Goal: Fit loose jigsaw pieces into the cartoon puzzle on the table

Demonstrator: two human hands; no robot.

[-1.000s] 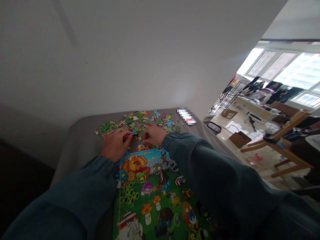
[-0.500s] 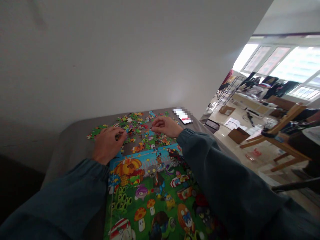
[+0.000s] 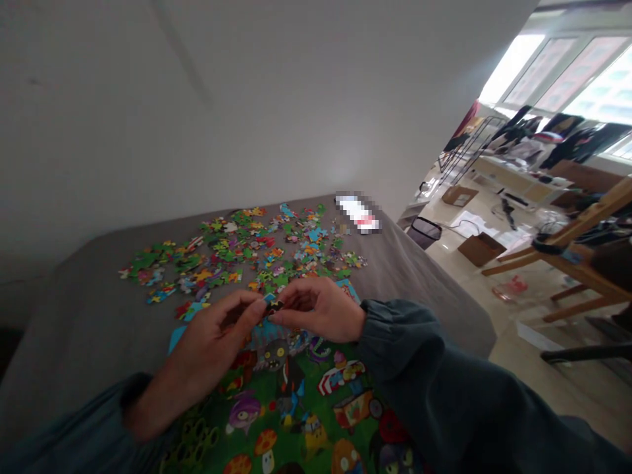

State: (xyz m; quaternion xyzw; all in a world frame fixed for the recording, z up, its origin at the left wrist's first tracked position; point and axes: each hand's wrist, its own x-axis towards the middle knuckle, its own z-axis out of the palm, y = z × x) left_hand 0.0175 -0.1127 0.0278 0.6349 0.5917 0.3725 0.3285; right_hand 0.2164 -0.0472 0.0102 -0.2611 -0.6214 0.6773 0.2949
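Observation:
My left hand (image 3: 210, 349) and my right hand (image 3: 320, 309) meet above the top edge of a colourful cartoon puzzle picture (image 3: 316, 408). Between their fingertips they pinch a small puzzle piece (image 3: 273, 305), part blue and part dark. Both hands hover over the picture's blue upper strip. Beyond them, several loose puzzle pieces (image 3: 237, 253) lie scattered across the grey cloth-covered surface (image 3: 79, 316). Dark teal sleeves cover both my forearms.
A blurred flat object (image 3: 358, 214) lies at the far right corner of the grey surface. A plain white wall stands behind. To the right, the floor holds cardboard boxes (image 3: 481, 249), a black bin (image 3: 424, 232) and wooden furniture (image 3: 567, 263).
Both hands have drawn back from the pile of loose pieces toward me and come together, fingertips now pinching one piece. The view has tilted lower, showing more of the grey surface.

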